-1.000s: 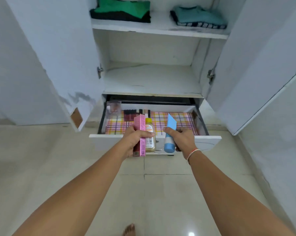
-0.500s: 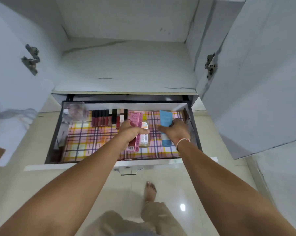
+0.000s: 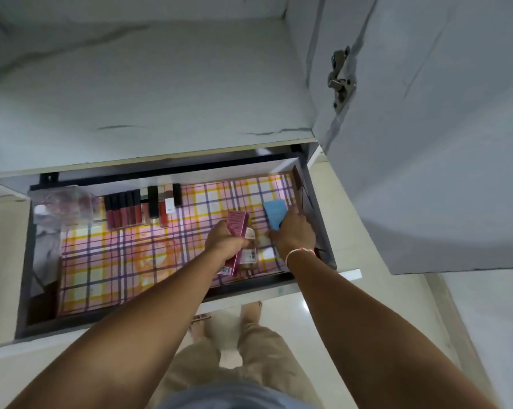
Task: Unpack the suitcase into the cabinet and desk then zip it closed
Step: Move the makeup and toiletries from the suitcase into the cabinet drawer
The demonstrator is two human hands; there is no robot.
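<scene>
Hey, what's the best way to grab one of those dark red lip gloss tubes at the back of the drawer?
Pinch one lip gloss tube by its black cap end, coming from above. The tubes lie flat, packed side by side in the drawer, so their sides are blocked; probably tip one up first.

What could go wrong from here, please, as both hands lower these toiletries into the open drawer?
The left hand grips a pink box and a small bottle together, so the bottle might slip out when the fingers release. The right hand holds the blue tube close to the drawer side wall, where it may knock or tip on the liner.
</scene>
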